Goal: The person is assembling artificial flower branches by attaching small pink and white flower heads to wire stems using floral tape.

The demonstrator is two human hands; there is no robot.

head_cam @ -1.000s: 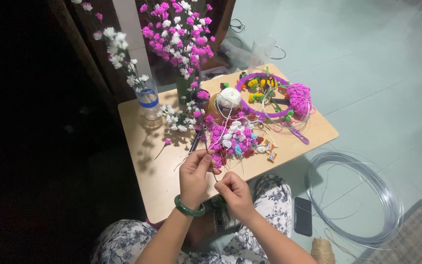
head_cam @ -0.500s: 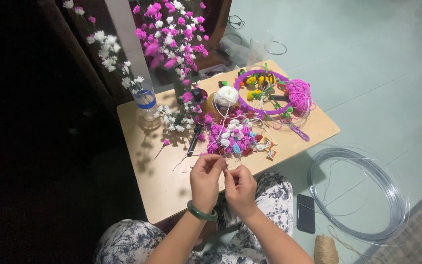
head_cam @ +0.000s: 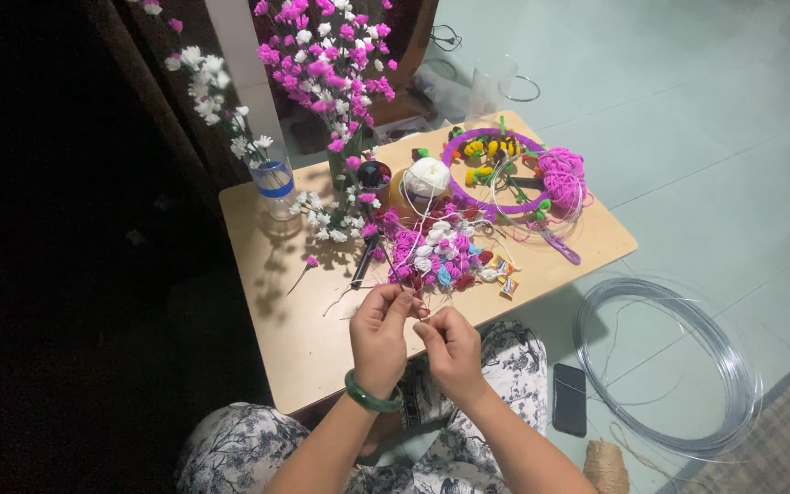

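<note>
- While both hands hover over the near edge of the bench (head_cam: 313,348), left hand (head_cam: 378,340) grip is pinched on a thin wire stem (head_cam: 372,289); green bangle (head_cam: 372,399) on that wrist.
- Right hand (head_cam: 453,351) grip is pinched too, fingertips touching the left ones; what it holds is too small to tell.
- Just beyond the grips: pile of small pink and white flowers (head_cam: 436,256).
- Further out: white yarn ball (head_cam: 428,174), purple hoop (head_cam: 496,169).
- Right of the grips, on the floor: clear tubing coil (head_cam: 678,366), dark phone (head_cam: 570,399).
</note>
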